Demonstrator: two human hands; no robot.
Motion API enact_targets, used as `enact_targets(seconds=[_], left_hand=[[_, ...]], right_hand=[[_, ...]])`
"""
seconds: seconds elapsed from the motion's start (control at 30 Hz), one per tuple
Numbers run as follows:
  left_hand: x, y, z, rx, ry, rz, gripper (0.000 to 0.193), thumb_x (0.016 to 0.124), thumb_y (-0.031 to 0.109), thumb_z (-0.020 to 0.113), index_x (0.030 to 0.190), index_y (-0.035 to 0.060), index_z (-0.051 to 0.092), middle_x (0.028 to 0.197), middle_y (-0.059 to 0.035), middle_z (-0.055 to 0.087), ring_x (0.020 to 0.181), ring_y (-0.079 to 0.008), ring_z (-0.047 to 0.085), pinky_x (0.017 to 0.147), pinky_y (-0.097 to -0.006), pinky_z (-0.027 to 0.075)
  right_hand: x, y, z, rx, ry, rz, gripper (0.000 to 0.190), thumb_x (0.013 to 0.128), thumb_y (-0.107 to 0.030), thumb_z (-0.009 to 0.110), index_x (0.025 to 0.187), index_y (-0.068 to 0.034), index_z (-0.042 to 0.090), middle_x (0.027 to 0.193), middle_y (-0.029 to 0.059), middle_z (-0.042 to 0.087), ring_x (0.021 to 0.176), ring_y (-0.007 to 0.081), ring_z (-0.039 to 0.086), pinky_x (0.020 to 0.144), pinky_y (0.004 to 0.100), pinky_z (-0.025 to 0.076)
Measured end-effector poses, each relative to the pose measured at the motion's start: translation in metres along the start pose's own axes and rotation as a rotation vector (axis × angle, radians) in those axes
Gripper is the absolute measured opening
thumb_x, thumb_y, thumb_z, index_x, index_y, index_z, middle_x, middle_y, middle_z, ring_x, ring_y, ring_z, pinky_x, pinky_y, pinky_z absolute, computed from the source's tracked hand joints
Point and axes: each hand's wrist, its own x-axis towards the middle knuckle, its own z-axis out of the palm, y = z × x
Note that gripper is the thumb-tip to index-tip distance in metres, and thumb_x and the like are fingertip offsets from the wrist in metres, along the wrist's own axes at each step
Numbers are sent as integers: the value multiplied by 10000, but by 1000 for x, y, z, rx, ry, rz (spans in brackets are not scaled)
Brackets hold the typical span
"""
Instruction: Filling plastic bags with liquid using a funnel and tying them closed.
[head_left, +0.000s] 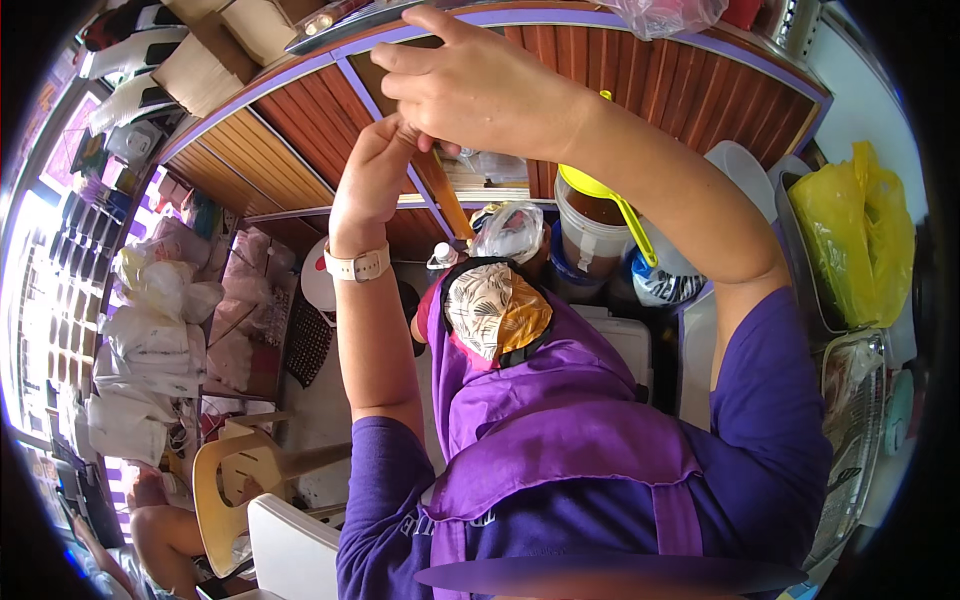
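Note:
My two hands meet in front of the slatted wooden cabinet (592, 67), high in the view. My left hand (371, 169), with a pale-strapped watch (358, 265) on its wrist, has its fingertips drawn together against the underside of my right hand (457, 86). Above it, my right hand is turned palm down with some fingers stretched out to the left. Its thumb side is hidden, so I cannot tell whether anything small is between the hands. Below them are my purple apron (555, 450) and a patterned white and orange cloth (495, 311) edged in black.
Past my right forearm stands a plastic bucket (592, 232) with a yellow-handled strainer (634, 225) over it. A yellow plastic bag (855, 232) is at the right. On the left are plastic bags (150, 337), a tan chair (217, 487), a white chair (292, 540) and a seated person's leg (169, 540).

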Motion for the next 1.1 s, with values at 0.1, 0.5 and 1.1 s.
enact_targets(seconds=[0.1, 0.5, 1.1], left_hand=[[2, -15, -7, -52, -83, 11, 285, 941, 213, 405, 735, 34, 488, 799, -81, 603, 784, -134, 527, 768, -259, 395], [-26, -31, 14, -172, 258, -22, 236, 919, 213, 435, 796, 41, 537, 763, -39, 588, 575, -66, 473, 515, -187, 364], [-49, -84, 81, -213, 491, 150, 157, 850, 72, 535, 789, -21, 646, 1329, -116, 299, 1276, -221, 243, 1055, -392, 186]], right_hand=[[-6, 3, -7, 158, -16, 15, 100, 712, -201, 589, 648, -225, 662, 755, -93, 601, 1004, 106, 500, 994, 383, 266], [-35, -7, -9, 532, -32, 169, 48, 707, -172, 529, 688, -168, 573, 727, -33, 473, 885, 153, 477, 950, 463, 301], [-94, -114, -23, 522, -204, 672, 194, 750, -214, 539, 848, -62, 607, 965, 103, 542, 1066, 281, 454, 965, 551, 261]])
